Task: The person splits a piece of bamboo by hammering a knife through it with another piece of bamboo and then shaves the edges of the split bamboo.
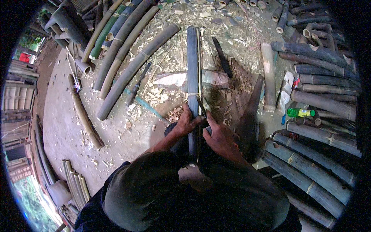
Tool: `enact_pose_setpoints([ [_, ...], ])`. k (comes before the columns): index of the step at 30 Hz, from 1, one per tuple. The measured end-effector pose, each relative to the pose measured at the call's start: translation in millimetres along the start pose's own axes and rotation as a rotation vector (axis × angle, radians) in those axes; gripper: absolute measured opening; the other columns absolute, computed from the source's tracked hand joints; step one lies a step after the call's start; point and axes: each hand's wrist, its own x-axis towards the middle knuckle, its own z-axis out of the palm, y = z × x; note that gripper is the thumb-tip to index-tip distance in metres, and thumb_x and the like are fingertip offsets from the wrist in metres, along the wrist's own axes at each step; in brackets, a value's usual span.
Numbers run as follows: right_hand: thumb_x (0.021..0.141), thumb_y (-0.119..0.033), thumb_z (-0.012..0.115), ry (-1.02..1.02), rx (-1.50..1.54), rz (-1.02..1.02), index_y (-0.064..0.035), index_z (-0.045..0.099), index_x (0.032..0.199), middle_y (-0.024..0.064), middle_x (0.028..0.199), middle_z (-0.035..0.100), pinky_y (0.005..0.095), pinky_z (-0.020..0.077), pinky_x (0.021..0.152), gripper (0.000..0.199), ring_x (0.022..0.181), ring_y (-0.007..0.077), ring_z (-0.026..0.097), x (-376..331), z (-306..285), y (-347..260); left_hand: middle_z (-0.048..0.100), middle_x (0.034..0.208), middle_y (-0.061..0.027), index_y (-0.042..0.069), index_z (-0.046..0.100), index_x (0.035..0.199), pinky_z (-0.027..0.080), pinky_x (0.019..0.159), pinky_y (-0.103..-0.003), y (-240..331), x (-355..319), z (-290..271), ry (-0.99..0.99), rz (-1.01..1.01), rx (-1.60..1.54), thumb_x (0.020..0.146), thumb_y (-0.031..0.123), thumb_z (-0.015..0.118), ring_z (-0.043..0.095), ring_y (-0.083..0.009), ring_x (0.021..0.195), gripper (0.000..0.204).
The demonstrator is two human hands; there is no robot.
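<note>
A long dark bamboo piece [193,58] lies lengthwise before me, its near end reaching toward my lap. A pale split edge runs down its right side. My left hand [187,123] is closed on the bamboo from the left, its thumb laid across the top. My right hand [222,138] grips a knife, its index finger stretched forward. The narrow dark blade [201,105] rests along the bamboo's right edge, just below a node; the handle is mostly hidden in the hand. Under the bamboo, farther off, lies a wooden block [170,79] set crosswise.
Wood shavings [181,46] litter the floor. Long bamboo poles [135,73] lie at the left, and stacked bamboo lengths [309,166] at the right. A dark blade-like tool [222,58] lies beyond the block. A green bottle [300,112] rests among the right-hand poles.
</note>
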Motion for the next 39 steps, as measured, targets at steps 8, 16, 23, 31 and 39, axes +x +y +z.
enact_pose_setpoints([
  [8, 0.084, -0.020, 0.064, 0.232, 0.149, -0.011, 0.0006, 0.050, 0.132, 0.0265, 0.090, 0.066, 0.0500, 0.0520, 0.078, 0.054, 0.087, 0.0452, 0.065, 30, 35, -1, 0.055, 0.108, -0.0318, -0.006, 0.025, 0.121, 0.047, 0.090, -0.047, -30, 8, 9, 0.064, 0.017, 0.184, 0.082, 0.028, 0.074, 0.059, -0.0412, 0.106, 0.071],
  [16, 0.082, -0.021, 0.067, 0.173, 0.183, -0.032, -0.0006, 0.058, 0.124, 0.0258, 0.091, 0.066, 0.0476, 0.0526, 0.080, 0.048, 0.088, 0.0426, 0.066, 40, 11, -6, 0.050, 0.126, -0.0244, -0.002, 0.018, 0.138, 0.044, 0.101, -0.044, -32, 7, -4, -0.046, 0.049, -0.090, 0.085, 0.024, 0.074, 0.053, -0.0314, 0.119, 0.082],
  [23, 0.084, -0.017, 0.065, 0.065, -0.003, -0.082, -0.0060, 0.039, 0.146, 0.0278, 0.115, 0.060, 0.0502, 0.0525, 0.082, 0.068, 0.096, 0.0440, 0.064, -8, 10, -4, 0.055, 0.123, -0.0130, 0.002, 0.028, 0.139, 0.049, 0.095, -0.035, 41, -14, -15, -0.114, -0.145, -0.308, 0.091, 0.009, 0.069, 0.055, -0.0216, 0.112, 0.064],
  [31, 0.083, -0.018, 0.063, -0.005, -0.082, -0.030, -0.0063, 0.035, 0.148, 0.0288, 0.114, 0.057, 0.0527, 0.0541, 0.077, 0.072, 0.087, 0.0460, 0.064, -5, 10, -7, 0.046, 0.122, -0.0197, -0.001, 0.029, 0.129, 0.039, 0.102, -0.043, -20, -6, -9, -0.003, 0.056, -0.063, 0.088, 0.015, 0.070, 0.046, -0.0235, 0.117, 0.060],
  [39, 0.083, -0.017, 0.063, -0.010, 0.024, 0.093, -0.0013, 0.036, 0.146, 0.0316, 0.115, 0.055, 0.0530, 0.0517, 0.083, 0.070, 0.094, 0.0485, 0.062, 2, 14, -20, 0.055, 0.094, -0.0256, -0.004, 0.026, 0.114, 0.048, 0.080, -0.045, -37, 7, 0, 0.064, 0.082, 0.167, 0.084, 0.024, 0.072, 0.059, -0.0344, 0.090, 0.062],
])
